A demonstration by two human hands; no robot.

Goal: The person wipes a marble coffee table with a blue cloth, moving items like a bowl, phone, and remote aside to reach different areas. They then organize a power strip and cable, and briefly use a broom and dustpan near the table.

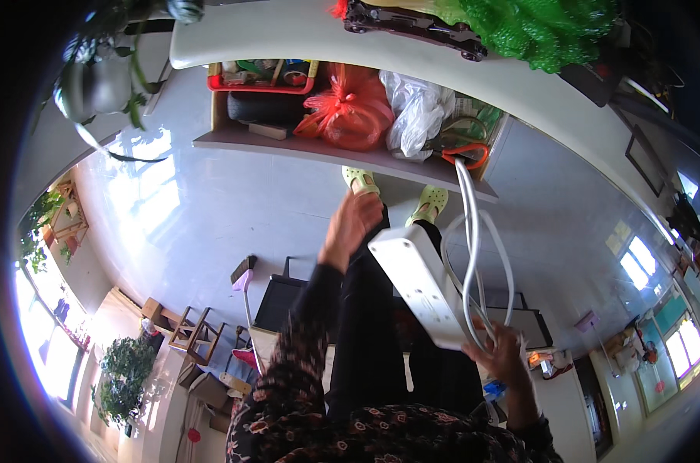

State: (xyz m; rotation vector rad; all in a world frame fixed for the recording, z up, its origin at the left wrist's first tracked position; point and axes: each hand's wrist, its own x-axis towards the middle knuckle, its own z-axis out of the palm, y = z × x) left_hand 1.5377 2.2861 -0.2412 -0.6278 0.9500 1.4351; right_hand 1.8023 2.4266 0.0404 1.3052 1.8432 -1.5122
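Note:
A white power strip [422,286] is tilted in front of my legs, its back face with small holes or screws turned up. My right hand [497,350] grips its near end together with loops of white cable [471,249]. The cable runs up toward the open drawer [257,140], by the orange-red handles [465,156] of what may be scissors. Beside the strip's far end, my left hand [354,226] is held over my leg, slightly blurred, its fingers loosely bent around nothing I can see. The strip's socket face is hidden.
The drawer holds a red basket [263,88], a knotted red plastic bag [350,110] and a white plastic bag [416,110]. Above it curves a white tabletop [257,43] with a dark toy car [413,29] and green bubbly plastic [541,29]. A broom [244,275] stands behind me.

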